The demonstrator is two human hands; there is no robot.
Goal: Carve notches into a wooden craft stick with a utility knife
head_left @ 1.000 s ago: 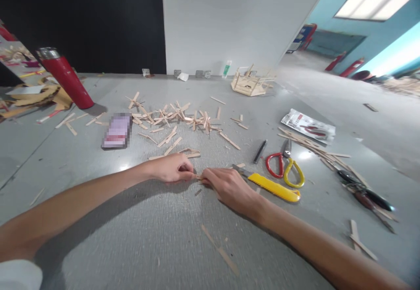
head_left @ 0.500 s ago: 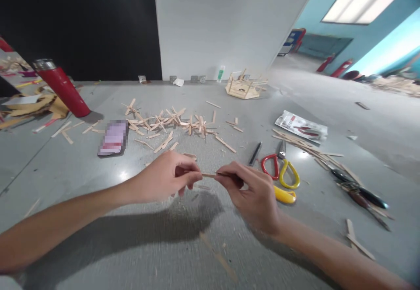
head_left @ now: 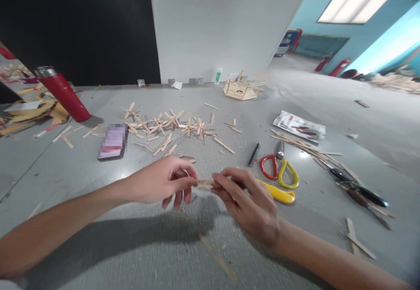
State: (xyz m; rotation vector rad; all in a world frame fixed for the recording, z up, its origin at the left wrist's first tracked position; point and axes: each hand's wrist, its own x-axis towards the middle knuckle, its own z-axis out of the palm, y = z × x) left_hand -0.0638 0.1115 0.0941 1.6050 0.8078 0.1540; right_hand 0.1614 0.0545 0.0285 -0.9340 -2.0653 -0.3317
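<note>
A short, pale wooden stick (head_left: pixel 205 182) is stretched between my two hands just above the grey table. My left hand (head_left: pixel 167 180) pinches its left end between thumb and forefinger, the other fingers curled loosely below. The right end sits in the fingertips of my right hand (head_left: pixel 246 198), which hide part of it. Beyond the hands lies a loose pile of wooden stick pieces (head_left: pixel 170 121). Right of my right hand are a yellow-handled tool (head_left: pixel 278 193), scissors (head_left: pixel 280 155) with one red and one yellow handle, and a dark pen (head_left: pixel 254 154).
A red bottle (head_left: pixel 65 95) and a phone (head_left: pixel 113 141) stand and lie at the left. At the back are a small wooden stick frame (head_left: pixel 241 89) and a glue tube (head_left: pixel 218 76). On the right lie a white packet (head_left: pixel 299 126), long sticks and dark-handled tools (head_left: pixel 359 189).
Both hands have come slightly lower and nearer, with the stick between them. My right hand has turned, so its back shows more. The camera view has shifted a little.
</note>
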